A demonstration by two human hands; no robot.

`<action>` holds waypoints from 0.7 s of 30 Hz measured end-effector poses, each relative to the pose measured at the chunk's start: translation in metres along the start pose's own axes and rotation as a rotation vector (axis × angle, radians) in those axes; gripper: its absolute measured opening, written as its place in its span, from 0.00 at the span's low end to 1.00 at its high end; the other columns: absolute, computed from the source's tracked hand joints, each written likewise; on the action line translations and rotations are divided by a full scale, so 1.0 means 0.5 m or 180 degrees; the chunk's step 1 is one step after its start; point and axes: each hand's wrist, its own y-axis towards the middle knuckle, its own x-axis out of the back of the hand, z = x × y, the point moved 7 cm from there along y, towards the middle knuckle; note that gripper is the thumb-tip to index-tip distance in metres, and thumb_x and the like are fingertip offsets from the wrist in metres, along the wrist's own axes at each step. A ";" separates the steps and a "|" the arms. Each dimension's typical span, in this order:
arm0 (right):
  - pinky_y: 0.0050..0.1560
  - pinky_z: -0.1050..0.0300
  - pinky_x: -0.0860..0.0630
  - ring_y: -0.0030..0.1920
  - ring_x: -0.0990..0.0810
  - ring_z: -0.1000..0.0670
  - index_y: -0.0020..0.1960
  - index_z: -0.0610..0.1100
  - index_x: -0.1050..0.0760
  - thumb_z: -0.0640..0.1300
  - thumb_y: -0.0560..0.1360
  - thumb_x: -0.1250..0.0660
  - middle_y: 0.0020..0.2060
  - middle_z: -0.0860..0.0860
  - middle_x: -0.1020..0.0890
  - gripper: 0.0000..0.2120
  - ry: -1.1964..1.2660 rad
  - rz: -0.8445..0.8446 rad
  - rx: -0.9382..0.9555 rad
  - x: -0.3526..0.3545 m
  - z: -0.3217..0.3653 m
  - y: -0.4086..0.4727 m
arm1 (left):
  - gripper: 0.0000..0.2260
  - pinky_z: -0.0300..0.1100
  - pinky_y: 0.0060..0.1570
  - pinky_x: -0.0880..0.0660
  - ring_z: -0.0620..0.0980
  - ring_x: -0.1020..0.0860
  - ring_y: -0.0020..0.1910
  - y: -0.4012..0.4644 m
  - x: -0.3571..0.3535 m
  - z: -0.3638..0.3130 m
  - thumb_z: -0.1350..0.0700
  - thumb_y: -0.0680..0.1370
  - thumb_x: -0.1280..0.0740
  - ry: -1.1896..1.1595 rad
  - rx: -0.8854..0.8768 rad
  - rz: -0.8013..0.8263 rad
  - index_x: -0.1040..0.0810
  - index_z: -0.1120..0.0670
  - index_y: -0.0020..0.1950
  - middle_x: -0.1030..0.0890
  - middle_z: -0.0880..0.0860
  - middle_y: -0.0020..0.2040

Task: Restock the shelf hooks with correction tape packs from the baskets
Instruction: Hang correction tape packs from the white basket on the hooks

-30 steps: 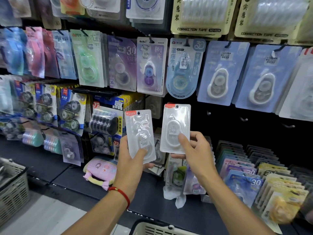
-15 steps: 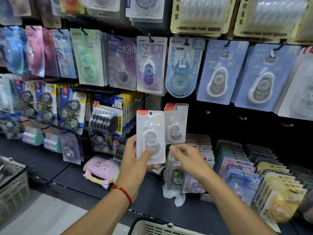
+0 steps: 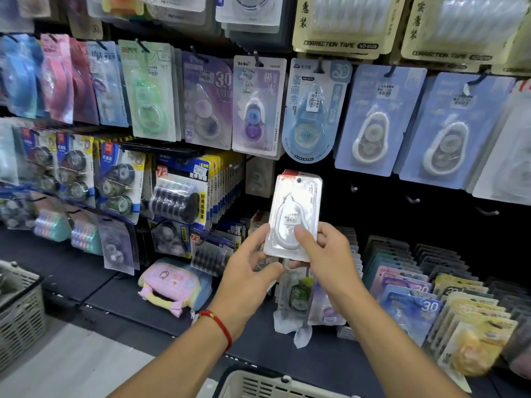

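Both hands hold the clear correction tape packs (image 3: 294, 214) upright at frame centre, stacked as one, in front of the dark pegboard. Left hand (image 3: 250, 271) grips the lower left edge, fingers curled behind, thumb under. Right hand (image 3: 321, 259) pinches the lower right, thumb on the front over the blister. Bare shelf hooks (image 3: 412, 199) sit right of the packs, apart from them. White basket (image 3: 275, 383) at bottom centre, grey basket (image 3: 20, 308) at left edge.
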 end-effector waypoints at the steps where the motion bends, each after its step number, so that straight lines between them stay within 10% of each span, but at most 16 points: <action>1: 0.45 0.39 0.14 0.44 0.11 0.45 0.59 0.49 0.20 0.55 0.79 0.29 0.48 0.49 0.11 0.13 0.0029 -0.0038 0.0007 0.000 0.002 0.002 | 0.31 0.57 0.70 0.25 0.53 0.20 0.68 0.001 0.001 0.002 0.74 0.78 0.34 -0.0021 0.0029 -0.0019 0.29 0.50 0.77 0.18 0.49 0.68; 5: 0.35 0.52 0.16 0.35 0.12 0.45 0.57 0.47 0.18 0.55 0.79 0.28 0.45 0.50 0.11 0.13 0.0193 -0.0228 0.0030 0.004 0.009 0.003 | 0.32 0.50 0.68 0.23 0.49 0.20 0.67 0.004 0.002 0.009 0.71 0.78 0.32 0.0001 0.0057 0.0004 0.29 0.47 0.78 0.17 0.49 0.66; 9: 0.44 0.46 0.13 0.41 0.11 0.48 0.59 0.46 0.20 0.55 0.80 0.28 0.47 0.51 0.11 0.15 -0.0014 -0.0202 -0.0311 0.012 -0.037 0.007 | 0.31 0.45 0.68 0.25 0.44 0.23 0.69 0.016 0.002 0.037 0.58 0.74 0.29 0.0271 0.0232 0.0100 0.29 0.35 0.73 0.19 0.45 0.67; 13: 0.40 0.58 0.16 0.46 0.12 0.50 0.63 0.47 0.29 0.52 0.80 0.29 0.50 0.48 0.15 0.16 -0.0805 0.0105 -0.1105 0.048 -0.134 -0.028 | 0.30 0.40 0.62 0.24 0.45 0.25 0.69 0.013 0.012 0.095 0.63 0.80 0.32 0.1343 0.0444 0.0413 0.32 0.44 0.79 0.25 0.49 0.71; 16: 0.44 0.49 0.15 0.45 0.15 0.45 0.57 0.46 0.25 0.46 0.82 0.30 0.46 0.47 0.17 0.06 -0.1479 0.0418 -0.1395 0.107 -0.204 -0.083 | 0.24 0.34 0.48 0.27 0.47 0.23 0.60 -0.020 0.009 0.151 0.60 0.81 0.32 0.2111 0.0672 0.0961 0.28 0.47 0.76 0.24 0.52 0.69; 21: 0.52 0.58 0.27 0.53 0.18 0.47 0.57 0.47 0.20 0.48 0.81 0.31 0.52 0.48 0.16 0.07 -0.3314 0.1744 -0.1548 0.182 -0.305 -0.256 | 0.20 0.48 0.65 0.26 0.56 0.25 0.69 -0.137 -0.038 0.245 0.55 0.82 0.33 0.3710 0.0637 0.2574 0.27 0.50 0.74 0.24 0.54 0.70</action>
